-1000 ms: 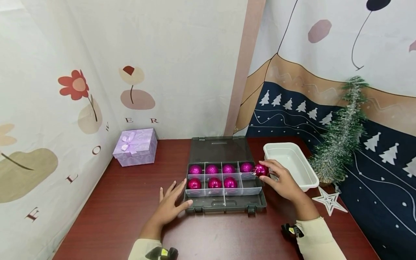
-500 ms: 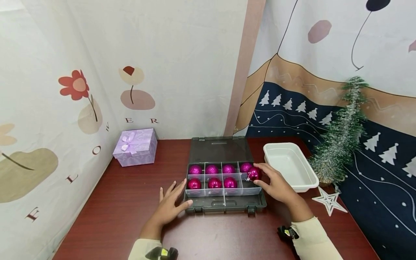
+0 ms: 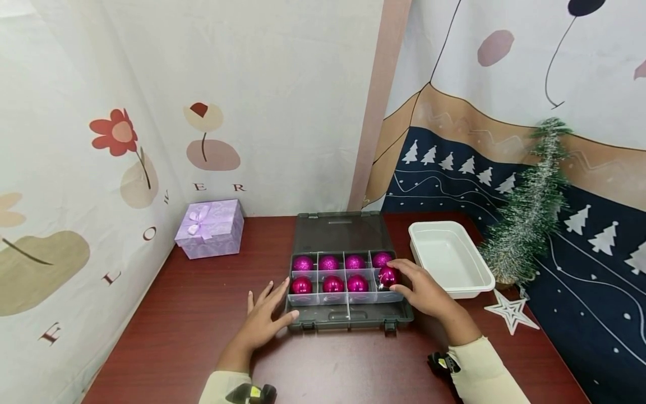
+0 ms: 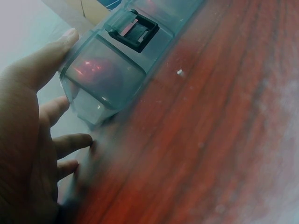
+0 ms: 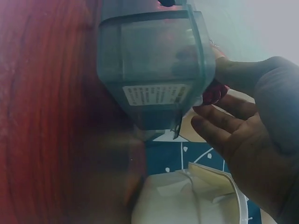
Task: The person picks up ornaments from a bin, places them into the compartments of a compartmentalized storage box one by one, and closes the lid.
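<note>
My right hand [image 3: 424, 289] pinches a shiny magenta bauble [image 3: 387, 276] between thumb and fingers, over the right-end compartment of the front row in a dark see-through divided box [image 3: 323, 315]. In the right wrist view the bauble [image 5: 215, 92] shows partly behind the box's wall. Glittery baubles [image 3: 329, 263] fill the back row, and shiny ones [image 3: 333, 284] sit in the other front-row compartments. My left hand [image 3: 264, 321] rests at the box's left side, fingers spread, thumb at the front left corner. In the left wrist view its thumb lies along the box's edge [image 4: 103, 70].
The box's lid [image 3: 343, 233] is folded back behind it. To the right stand a white plastic tub [image 3: 451, 264], a frosted small Christmas tree [image 3: 530, 219] and a white star [image 3: 512, 312]. A lilac gift box [image 3: 211, 229] stands at the back left, by the wall.
My right hand has carried the bauble left and towards the front, from beside the back row's right end to the front row's right-end compartment. My left hand has stayed put.
</note>
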Demonstrator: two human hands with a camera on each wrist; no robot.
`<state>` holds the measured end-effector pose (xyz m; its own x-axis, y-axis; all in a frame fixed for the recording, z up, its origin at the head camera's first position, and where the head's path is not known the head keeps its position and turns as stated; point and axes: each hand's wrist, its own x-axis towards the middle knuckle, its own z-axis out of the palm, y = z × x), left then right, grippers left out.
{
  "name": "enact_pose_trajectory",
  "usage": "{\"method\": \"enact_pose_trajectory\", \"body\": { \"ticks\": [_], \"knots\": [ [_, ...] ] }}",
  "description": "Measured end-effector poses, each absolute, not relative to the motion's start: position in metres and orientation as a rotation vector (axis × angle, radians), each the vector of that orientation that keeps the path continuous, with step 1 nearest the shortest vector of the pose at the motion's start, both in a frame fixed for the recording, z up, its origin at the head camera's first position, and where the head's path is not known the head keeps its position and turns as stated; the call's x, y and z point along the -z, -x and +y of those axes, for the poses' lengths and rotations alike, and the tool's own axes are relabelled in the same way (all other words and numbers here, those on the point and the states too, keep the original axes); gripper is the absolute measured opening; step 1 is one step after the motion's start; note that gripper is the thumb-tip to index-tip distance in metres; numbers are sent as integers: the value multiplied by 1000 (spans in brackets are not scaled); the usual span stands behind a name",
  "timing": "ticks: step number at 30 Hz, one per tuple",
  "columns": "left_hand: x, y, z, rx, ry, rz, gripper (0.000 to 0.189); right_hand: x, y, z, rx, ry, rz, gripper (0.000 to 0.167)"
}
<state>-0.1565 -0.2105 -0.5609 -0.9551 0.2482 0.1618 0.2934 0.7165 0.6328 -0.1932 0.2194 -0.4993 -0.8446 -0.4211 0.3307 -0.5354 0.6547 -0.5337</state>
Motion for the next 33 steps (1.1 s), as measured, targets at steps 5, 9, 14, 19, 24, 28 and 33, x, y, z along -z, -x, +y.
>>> {"method": "enact_pose_trajectory", "body": {
  "ticks": [5,9,14,19,24,28,33],
  "knots": [
    [561,157,-210,1069,447,-2844,87,501,194,218,-928,-796,-2724,51],
    [561,157,-210,1076,448,-2838,86,500,195,217,-915,-795,-2739,51],
    [563,157,-210,1081,450,-2837,86,501,194,216,-923,-781,-2760,50],
    [563,157,-210,1079,460,-2831,86,503,192,216,-927,-753,-2801,51],
    [562,157,-210,1077,457,-2843,87,503,192,216,-924,-729,-2818,51],
    [562,157,-211,1076,455,-2847,87,503,192,216,-921,-731,-2825,52],
    [562,157,-211,1079,451,-2850,87,502,191,215,-923,-730,-2836,51]
  ]
}}
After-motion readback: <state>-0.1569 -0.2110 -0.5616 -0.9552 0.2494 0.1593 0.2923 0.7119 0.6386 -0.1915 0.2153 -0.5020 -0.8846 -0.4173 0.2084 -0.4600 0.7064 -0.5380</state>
